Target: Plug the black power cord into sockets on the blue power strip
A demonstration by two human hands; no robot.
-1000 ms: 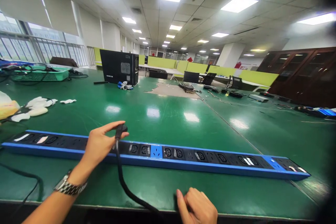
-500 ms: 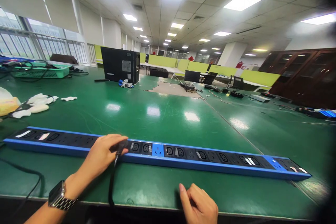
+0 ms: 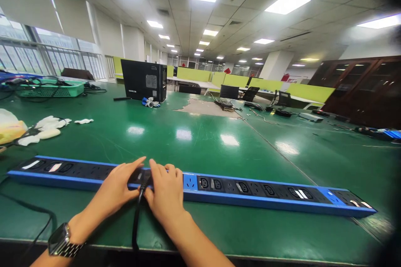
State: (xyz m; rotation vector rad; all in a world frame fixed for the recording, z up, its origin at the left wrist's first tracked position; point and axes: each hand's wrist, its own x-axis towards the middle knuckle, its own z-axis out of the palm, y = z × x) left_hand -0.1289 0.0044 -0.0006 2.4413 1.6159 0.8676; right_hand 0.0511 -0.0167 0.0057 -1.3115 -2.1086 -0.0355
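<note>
A long blue and black power strip (image 3: 228, 192) lies along the table's near side, its sockets facing up. A black power plug (image 3: 145, 177) sits at the strip left of its middle blue socket, with its cord (image 3: 135, 221) running down over the table edge. My right hand (image 3: 166, 185) has thumb and fingers closed about the plug's right side. To the left of the plug, my left hand (image 3: 117, 185) rests at the strip with thumb and fingers apart. A watch (image 3: 62, 240) is on my left wrist. The plug's prongs are hidden.
The green table (image 3: 203, 150) holds a black computer case (image 3: 144, 81), blue-white gloves (image 3: 150, 102) and a green basket of cables (image 3: 52, 89) at the back. White scraps (image 3: 50, 123) lie at left. A loose black cable (image 3: 31, 204) lies near the left front.
My right hand has come up and left from the table's front edge to the plug. My left hand has loosened from the plug and moved slightly left.
</note>
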